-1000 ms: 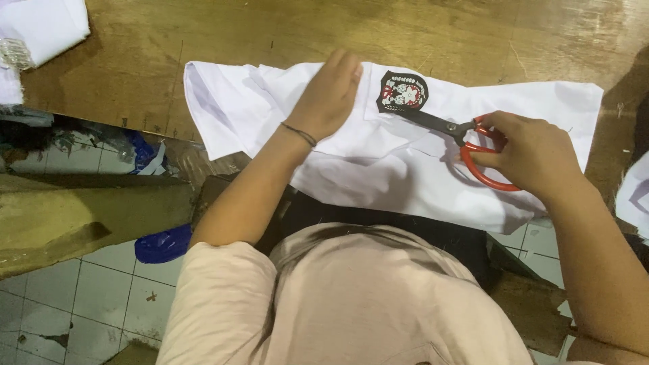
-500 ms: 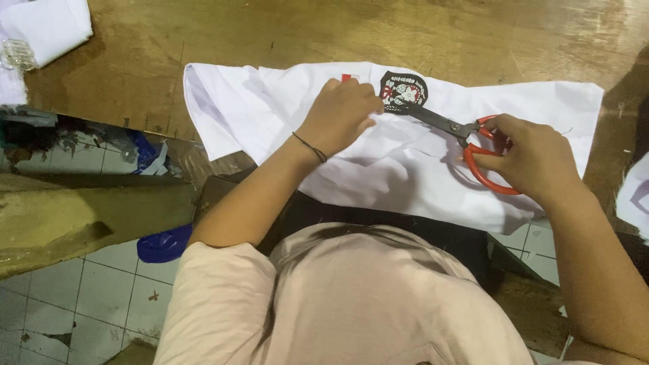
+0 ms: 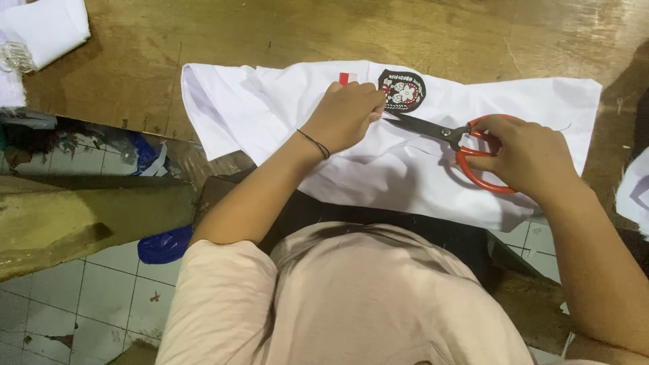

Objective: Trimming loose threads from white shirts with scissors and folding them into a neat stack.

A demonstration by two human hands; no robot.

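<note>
White shirt (image 3: 284,115) is laid flat on the wooden table (image 3: 203,34), hanging a bit over the near edge, with a dark embroidered badge (image 3: 401,90) and a small red-and-white patch (image 3: 347,78) sewn on it. Left hand (image 3: 348,115) is pinching the fabric right beside the badge, fingers closed on the cloth. Right hand (image 3: 527,155) is gripping the orange-handled scissors (image 3: 453,138), fingers through the loops, blades nearly closed and the tips sitting right at the badge's lower left edge. Looks to me like the trimming bit around the badge is in hand, so the next snip needs a steady little cut without nicking the shirt. More white cloth (image 3: 47,27) sits at the far left corner.
</note>
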